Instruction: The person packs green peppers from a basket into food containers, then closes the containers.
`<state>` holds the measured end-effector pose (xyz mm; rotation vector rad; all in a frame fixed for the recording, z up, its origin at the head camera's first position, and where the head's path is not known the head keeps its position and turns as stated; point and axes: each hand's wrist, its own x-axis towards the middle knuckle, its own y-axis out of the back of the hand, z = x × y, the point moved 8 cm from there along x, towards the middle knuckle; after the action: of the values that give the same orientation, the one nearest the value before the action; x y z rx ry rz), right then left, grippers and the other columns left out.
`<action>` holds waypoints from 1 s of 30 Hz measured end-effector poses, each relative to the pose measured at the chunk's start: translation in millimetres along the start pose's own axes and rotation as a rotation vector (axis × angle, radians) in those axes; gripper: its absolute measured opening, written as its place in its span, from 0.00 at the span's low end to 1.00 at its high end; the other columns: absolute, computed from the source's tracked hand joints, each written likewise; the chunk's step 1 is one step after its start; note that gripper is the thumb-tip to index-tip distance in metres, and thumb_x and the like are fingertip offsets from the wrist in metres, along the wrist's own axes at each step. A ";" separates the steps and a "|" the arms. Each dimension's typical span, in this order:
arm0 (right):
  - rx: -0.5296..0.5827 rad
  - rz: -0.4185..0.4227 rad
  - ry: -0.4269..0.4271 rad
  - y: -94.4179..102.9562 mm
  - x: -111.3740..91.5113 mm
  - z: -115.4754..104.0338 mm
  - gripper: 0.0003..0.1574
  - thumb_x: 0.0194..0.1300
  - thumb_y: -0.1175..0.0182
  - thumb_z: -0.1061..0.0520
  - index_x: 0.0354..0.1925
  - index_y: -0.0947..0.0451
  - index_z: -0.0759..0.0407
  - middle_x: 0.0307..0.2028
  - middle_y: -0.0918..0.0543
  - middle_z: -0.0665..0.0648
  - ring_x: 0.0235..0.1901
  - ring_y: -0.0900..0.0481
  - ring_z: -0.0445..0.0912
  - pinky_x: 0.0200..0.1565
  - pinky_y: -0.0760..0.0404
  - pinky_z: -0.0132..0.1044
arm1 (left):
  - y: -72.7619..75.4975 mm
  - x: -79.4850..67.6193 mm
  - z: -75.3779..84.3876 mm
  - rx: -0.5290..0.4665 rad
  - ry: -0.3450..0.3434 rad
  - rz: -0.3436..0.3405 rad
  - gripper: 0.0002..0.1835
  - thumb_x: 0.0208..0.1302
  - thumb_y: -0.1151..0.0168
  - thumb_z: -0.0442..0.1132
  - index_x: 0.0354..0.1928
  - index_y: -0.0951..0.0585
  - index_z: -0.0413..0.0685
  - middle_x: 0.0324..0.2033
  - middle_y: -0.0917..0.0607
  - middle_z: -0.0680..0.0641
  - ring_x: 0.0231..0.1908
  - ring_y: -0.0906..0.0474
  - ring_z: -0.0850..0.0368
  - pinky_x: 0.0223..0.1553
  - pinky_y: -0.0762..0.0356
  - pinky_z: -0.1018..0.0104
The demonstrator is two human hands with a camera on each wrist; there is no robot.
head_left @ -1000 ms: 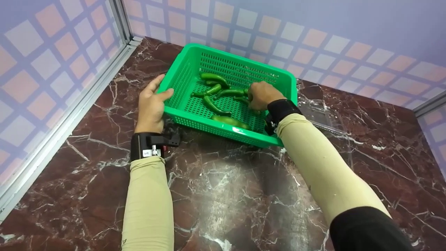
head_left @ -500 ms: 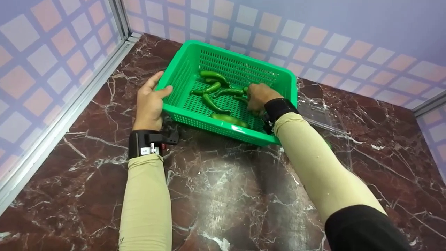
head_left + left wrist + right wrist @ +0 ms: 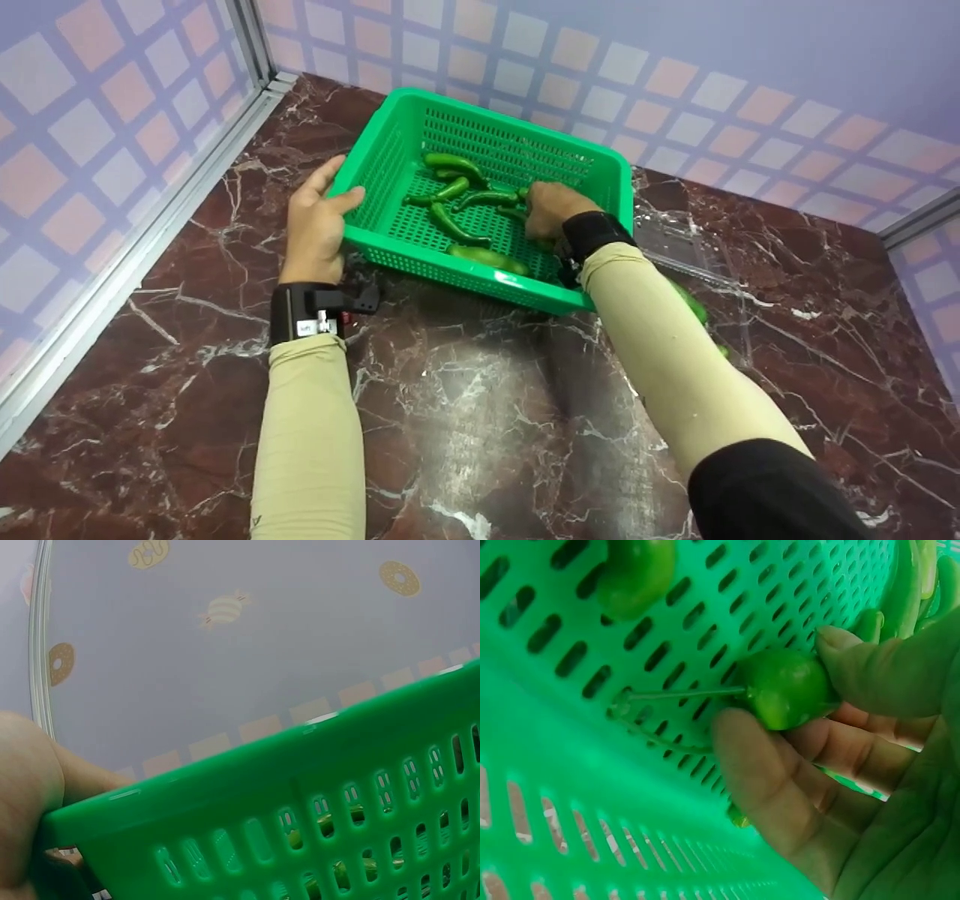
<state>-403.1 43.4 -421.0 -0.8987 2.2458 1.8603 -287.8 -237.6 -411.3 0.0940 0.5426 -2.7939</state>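
A green plastic basket (image 3: 405, 120) with slotted walls stands on the dark marbled surface. My left hand (image 3: 313, 225) grips its left rim, thumb over the edge and fingers outside; the left wrist view shows that rim (image 3: 300, 742) close up. Inside the basket, my right hand (image 3: 555, 210) pinches a green chili pepper (image 3: 784, 686) between thumb and fingers near its long thin stem. Several other green chilies (image 3: 457, 225) lie on the basket floor to the left of this hand. A paler, thicker one (image 3: 487, 259) lies along the near wall.
To the right of the basket lies a clear plastic tray (image 3: 675, 247), partly behind my right forearm. Green chilies (image 3: 691, 304) show in it beside the sleeve. Patterned walls (image 3: 660, 135) close off the back and left, with a metal strip (image 3: 255, 127) at the left corner.
The hands and basket hold nearly the same place, shifting slightly left in view. My right forearm has moved left, and green chilies beside it have come into sight.
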 end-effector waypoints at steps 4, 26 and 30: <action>-0.027 0.018 0.016 0.4 1.1 -1.7 0.19 0.67 0.44 0.65 0.21 0.35 0.52 0.15 0.41 0.49 0.15 0.41 0.44 0.20 0.40 0.37 | 0.6 0.1 0.4 0.001 0.001 -0.001 0.30 0.76 0.44 0.30 0.78 0.34 0.45 0.66 0.25 0.44 0.54 0.21 0.55 0.60 0.18 0.63; 0.065 -0.024 0.095 -1.3 -1.0 -10.1 0.07 0.70 0.38 0.60 0.33 0.22 0.58 0.26 0.17 0.56 0.22 0.16 0.46 0.24 0.14 0.35 | 4.6 0.5 -2.6 -0.002 -0.005 0.008 0.30 0.76 0.45 0.29 0.77 0.33 0.45 0.65 0.23 0.44 0.52 0.20 0.56 0.60 0.20 0.60; 0.110 -0.028 0.086 -0.2 -3.5 -11.1 0.04 0.71 0.39 0.61 0.36 0.21 0.60 0.29 0.15 0.58 0.24 0.15 0.47 0.26 0.12 0.36 | 4.8 1.0 -1.3 -0.008 -0.005 0.007 0.30 0.76 0.44 0.29 0.77 0.33 0.45 0.65 0.23 0.43 0.52 0.20 0.56 0.61 0.19 0.60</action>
<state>-396.9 34.4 -416.9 -1.0043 2.3455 1.6989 -287.4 -241.6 -414.3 0.0876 0.5514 -2.7845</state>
